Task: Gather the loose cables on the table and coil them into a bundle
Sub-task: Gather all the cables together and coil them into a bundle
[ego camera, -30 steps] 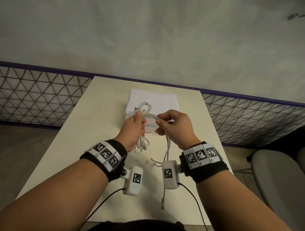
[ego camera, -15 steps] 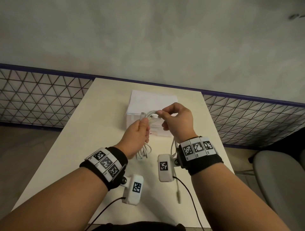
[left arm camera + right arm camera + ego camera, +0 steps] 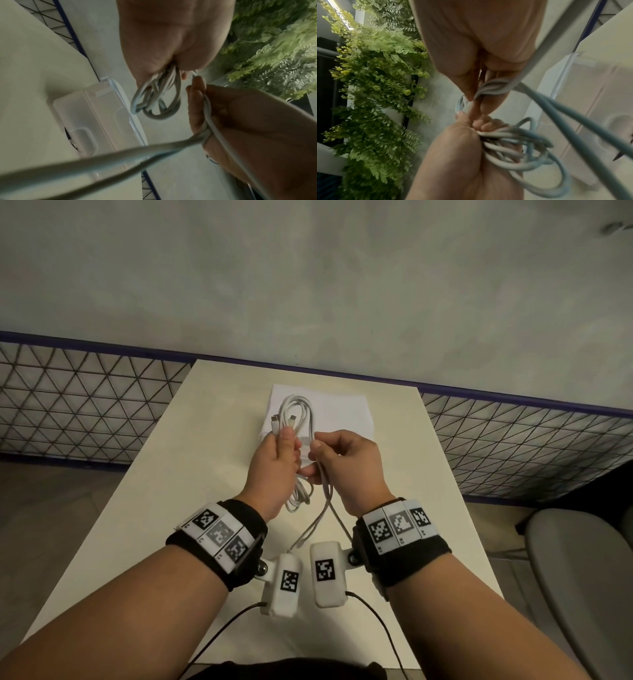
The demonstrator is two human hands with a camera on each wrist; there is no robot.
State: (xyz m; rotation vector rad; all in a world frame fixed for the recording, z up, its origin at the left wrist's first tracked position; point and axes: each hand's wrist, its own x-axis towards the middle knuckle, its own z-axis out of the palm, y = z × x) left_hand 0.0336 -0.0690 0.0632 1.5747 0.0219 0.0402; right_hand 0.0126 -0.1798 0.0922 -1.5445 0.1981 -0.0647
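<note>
Cables (image 3: 297, 419), white, gathered in loops above the table (image 3: 144, 508): the left hand (image 3: 274, 470) grips the coil at its middle, so loops stand out beyond the fingers on the far side and hang below the palm on the near side. Just to the right, the right hand (image 3: 346, 467) pinches loose strands, apparently two, that trail toward the near edge. Beyond the hands sits a clear plastic box (image 3: 342, 416).
</note>
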